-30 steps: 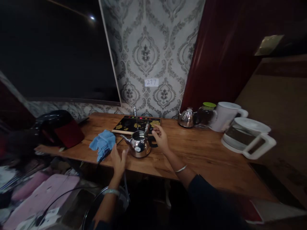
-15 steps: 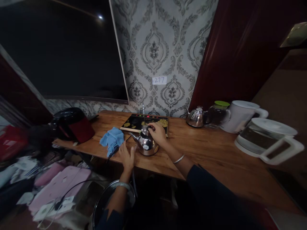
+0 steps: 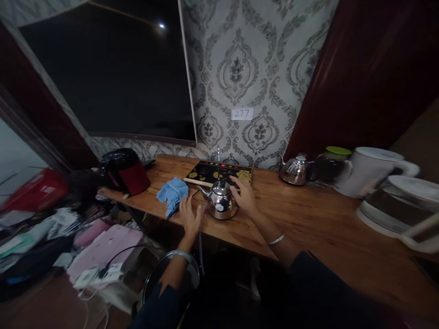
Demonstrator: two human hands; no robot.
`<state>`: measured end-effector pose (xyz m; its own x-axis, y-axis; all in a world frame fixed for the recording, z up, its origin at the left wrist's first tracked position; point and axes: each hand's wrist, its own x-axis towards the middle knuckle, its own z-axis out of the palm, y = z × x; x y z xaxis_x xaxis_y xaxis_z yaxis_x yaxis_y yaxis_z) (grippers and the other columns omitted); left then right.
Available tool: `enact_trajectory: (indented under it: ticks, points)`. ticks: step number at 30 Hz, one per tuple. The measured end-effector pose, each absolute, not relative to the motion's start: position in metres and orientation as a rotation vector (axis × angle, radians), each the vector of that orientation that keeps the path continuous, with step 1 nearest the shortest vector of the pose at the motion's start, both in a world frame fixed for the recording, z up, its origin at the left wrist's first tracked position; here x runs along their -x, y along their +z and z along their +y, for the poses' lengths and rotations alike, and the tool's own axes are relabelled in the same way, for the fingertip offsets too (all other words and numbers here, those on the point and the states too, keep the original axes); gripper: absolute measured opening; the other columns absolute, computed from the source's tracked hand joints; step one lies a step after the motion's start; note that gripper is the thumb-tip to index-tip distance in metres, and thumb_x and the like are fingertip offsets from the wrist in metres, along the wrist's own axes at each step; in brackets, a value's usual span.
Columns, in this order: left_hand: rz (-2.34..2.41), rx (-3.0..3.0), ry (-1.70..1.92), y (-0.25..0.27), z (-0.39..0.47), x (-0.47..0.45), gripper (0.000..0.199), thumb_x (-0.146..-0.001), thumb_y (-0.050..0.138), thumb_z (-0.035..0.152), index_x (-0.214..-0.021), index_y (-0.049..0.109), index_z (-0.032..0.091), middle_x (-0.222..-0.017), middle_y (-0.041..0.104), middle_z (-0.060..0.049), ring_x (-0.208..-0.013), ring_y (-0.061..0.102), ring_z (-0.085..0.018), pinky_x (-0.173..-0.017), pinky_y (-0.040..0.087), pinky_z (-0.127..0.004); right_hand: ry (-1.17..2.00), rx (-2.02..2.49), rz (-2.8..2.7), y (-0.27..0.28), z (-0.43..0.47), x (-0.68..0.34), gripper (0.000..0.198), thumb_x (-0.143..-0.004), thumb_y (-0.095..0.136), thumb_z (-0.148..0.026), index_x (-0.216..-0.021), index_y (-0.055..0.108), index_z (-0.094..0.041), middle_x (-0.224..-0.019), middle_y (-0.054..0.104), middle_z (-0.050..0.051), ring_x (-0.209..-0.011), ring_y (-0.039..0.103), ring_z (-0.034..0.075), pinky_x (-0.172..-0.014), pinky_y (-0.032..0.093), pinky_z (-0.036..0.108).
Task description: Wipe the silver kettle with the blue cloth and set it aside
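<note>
A shiny metal teapot (image 3: 220, 203) stands near the table's front edge, its spout towards the left. Its lid (image 3: 220, 183) with a dark knob sits on top. Close to the teapot's right side is my right hand (image 3: 244, 194), fingers apart and holding nothing; whether the fingertips touch the metal I cannot tell. My left hand (image 3: 190, 214) hovers before the spout side, fingers spread, apart from the pot. Just beyond my left fingertips lies a crumpled blue cloth (image 3: 172, 195). Behind the teapot is a black electric tea stove (image 3: 202, 172) with gold flowers and a thin upright metal spout.
A red and black kettle (image 3: 132, 173) stands at the left. Along the right are a second metal teapot (image 3: 294, 170), a glass jug with a green lid (image 3: 331, 167), a white kettle (image 3: 372, 169) and a clear jug (image 3: 394, 205). Below the table is a bucket (image 3: 156, 274).
My right hand has let go of the lid's knob and spread open. The lid, raised before, now rests on the teapot. The view has shifted left.
</note>
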<state>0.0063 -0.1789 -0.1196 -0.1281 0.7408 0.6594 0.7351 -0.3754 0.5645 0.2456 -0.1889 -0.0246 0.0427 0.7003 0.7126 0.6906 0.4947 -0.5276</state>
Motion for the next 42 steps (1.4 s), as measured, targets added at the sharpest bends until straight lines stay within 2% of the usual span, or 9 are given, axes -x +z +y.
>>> enact_trajectory:
  ticks: [7, 12, 17, 21, 25, 29, 36, 39, 42]
  points:
    - [2.092, -2.026, 1.372, -0.083, -0.148, 0.026, 0.058, -0.084, 0.054, 0.028, -0.139, 0.050, 0.009, -0.147, 0.048, -0.022, -0.142, 0.036, -0.038, -0.116, 0.029, -0.056, -0.145, 1.215, -1.874, -0.019, -0.196, -0.241, 0.045, -0.095, 0.049, -0.031, -0.139, 0.058, -0.028, -0.146, 0.054, 0.007, -0.136, 0.039, 0.033, -0.111, 0.033, 0.056]
    - [2.218, -2.019, 1.100, -0.072, -0.131, 0.046, 0.061, -0.085, 0.055, 0.034, -0.140, 0.049, 0.008, -0.147, 0.048, -0.025, -0.141, 0.036, -0.041, -0.113, 0.030, -0.059, -0.092, 1.261, -1.990, -0.022, -0.191, -0.223, 0.041, -0.096, 0.049, -0.026, -0.135, 0.061, -0.024, -0.131, 0.067, 0.011, -0.131, 0.046, 0.033, -0.105, 0.038, 0.056]
    - [2.291, -1.979, 0.768, -0.063, -0.124, 0.057, 0.070, -0.084, 0.059, 0.049, -0.144, 0.046, 0.015, -0.156, 0.035, -0.025, -0.141, 0.035, -0.045, -0.110, 0.030, -0.063, -0.071, 1.214, -1.879, -0.038, -0.192, -0.232, 0.045, -0.097, 0.047, -0.031, -0.140, 0.056, -0.024, -0.140, 0.061, 0.010, -0.134, 0.045, 0.030, -0.110, 0.037, 0.053]
    - [2.276, -2.038, 0.634, -0.062, -0.117, 0.060, 0.053, -0.083, 0.061, 0.039, -0.131, 0.056, 0.016, -0.149, 0.043, -0.024, -0.130, 0.048, -0.044, -0.104, 0.037, -0.063, -0.001, 1.233, -1.641, -0.068, -0.207, -0.256, 0.047, -0.099, 0.041, -0.036, -0.143, 0.052, -0.022, -0.140, 0.059, 0.010, -0.131, 0.049, 0.027, -0.113, 0.037, 0.052]
    - [2.098, -2.137, 0.869, -0.059, -0.111, 0.064, 0.029, -0.077, 0.054, 0.015, -0.105, 0.064, 0.014, -0.117, 0.063, -0.019, -0.115, 0.057, -0.035, -0.103, 0.042, -0.050, 0.188, 1.353, -1.424, -0.112, -0.227, -0.278, 0.050, -0.097, 0.042, -0.042, -0.140, 0.054, -0.018, -0.137, 0.061, 0.014, -0.127, 0.054, 0.030, -0.110, 0.040, 0.056]
    - [2.060, -1.802, 1.391, -0.045, -0.118, 0.072, 0.025, -0.073, 0.055, 0.016, -0.098, 0.062, 0.014, -0.097, 0.064, -0.011, -0.100, 0.061, -0.031, -0.097, 0.047, -0.048, 0.400, 1.371, -1.238, -0.147, -0.241, -0.289, 0.051, -0.094, 0.045, -0.048, -0.131, 0.062, -0.017, -0.132, 0.066, 0.015, -0.121, 0.061, 0.029, -0.106, 0.046, 0.051]
    - [1.815, -1.676, 2.022, -0.018, -0.200, 0.053, 0.036, -0.076, 0.063, 0.035, -0.107, 0.060, 0.017, -0.104, 0.064, -0.005, -0.102, 0.061, -0.023, -0.099, 0.046, -0.041, 0.454, 1.317, -1.142, -0.135, -0.233, -0.281, 0.050, -0.092, 0.049, -0.049, -0.127, 0.063, -0.017, -0.129, 0.067, 0.016, -0.117, 0.062, 0.030, -0.103, 0.047, 0.050]
    - [1.633, -1.895, 2.055, -0.014, -0.226, 0.018, 0.041, -0.080, 0.063, 0.035, -0.117, 0.059, 0.017, -0.116, 0.062, -0.009, -0.114, 0.058, -0.025, -0.105, 0.042, -0.042, 0.384, 1.235, -1.245, -0.115, -0.220, -0.271, 0.046, -0.093, 0.049, -0.045, -0.130, 0.062, -0.020, -0.132, 0.064, 0.013, -0.121, 0.058, 0.029, -0.105, 0.045, 0.049]
    - [1.501, -2.192, 1.798, -0.018, -0.226, -0.023, 0.064, -0.079, 0.067, 0.038, -0.137, 0.049, 0.018, -0.132, 0.056, -0.014, -0.125, 0.052, -0.030, -0.107, 0.040, -0.046, 0.326, 1.192, -1.306, -0.104, -0.206, -0.265, 0.040, -0.093, 0.050, -0.040, -0.126, 0.064, -0.022, -0.128, 0.066, 0.011, -0.120, 0.058, 0.027, -0.107, 0.043, 0.048]
